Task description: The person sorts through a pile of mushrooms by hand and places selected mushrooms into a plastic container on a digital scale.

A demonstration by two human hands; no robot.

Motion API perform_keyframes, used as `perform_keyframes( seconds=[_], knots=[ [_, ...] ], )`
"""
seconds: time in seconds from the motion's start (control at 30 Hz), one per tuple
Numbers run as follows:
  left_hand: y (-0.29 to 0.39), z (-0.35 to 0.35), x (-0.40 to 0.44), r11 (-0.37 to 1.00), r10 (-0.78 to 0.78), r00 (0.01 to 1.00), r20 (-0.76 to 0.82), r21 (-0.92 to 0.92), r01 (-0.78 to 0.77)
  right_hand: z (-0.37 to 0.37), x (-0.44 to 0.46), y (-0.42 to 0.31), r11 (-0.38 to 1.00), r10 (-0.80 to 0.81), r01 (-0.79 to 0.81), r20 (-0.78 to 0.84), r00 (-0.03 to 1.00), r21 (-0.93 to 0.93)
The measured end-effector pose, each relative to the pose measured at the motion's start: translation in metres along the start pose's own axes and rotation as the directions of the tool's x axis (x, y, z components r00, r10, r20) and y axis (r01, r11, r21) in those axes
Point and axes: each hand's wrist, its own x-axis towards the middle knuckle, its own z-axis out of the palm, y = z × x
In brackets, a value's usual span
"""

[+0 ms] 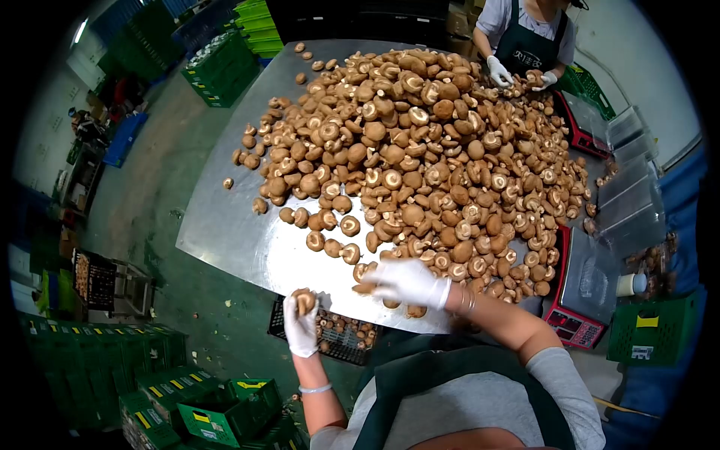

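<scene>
My left hand (301, 330), in a white glove, is closed around a shiitake mushroom (304, 301) just off the table's front edge. A black crate (279, 321) with mushrooms inside lies below that hand. Over the front of the table, my right hand (412, 283), also gloved, is blurred by motion. At its fingertips is a brown shiitake mushroom (364, 287); whether the fingers grip it I cannot tell. Beyond both hands, a large heap of brown shiitake mushrooms (420, 142) covers much of the metal table (225, 217).
To the right stand a red scale (589, 281) and another scale (585, 116), beside clear plastic trays (626, 199). Across the table, a co-worker's gloved hands (501, 73) are at the heap. Green crates (225, 412) are stacked on the floor at lower left.
</scene>
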Motion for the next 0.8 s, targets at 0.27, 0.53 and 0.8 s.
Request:
perform_keyframes(
  seconds=[0.27, 0.53, 0.8],
  knots=[
    [-0.003, 0.013, 0.022, 0.886, 0.161, 0.971, -0.177, 0.46, -0.063, -0.039, 0.036, 0.077, 0.847, 0.22, -0.334, -0.298, 0.929, -0.414],
    [-0.05, 0.074, 0.081, -0.174, 0.282, 0.898, 0.338, 0.938, -0.299, -0.027, 0.033, 0.11, 0.821, 0.31, -0.376, -0.217, 0.926, -0.43],
    [-0.055, 0.049, 0.095, 0.242, 0.313, 0.906, 0.286, 0.898, -0.367, -0.048, 0.016, 0.119, 0.631, 0.52, -0.265, -0.144, 0.842, 0.729]
  ],
)
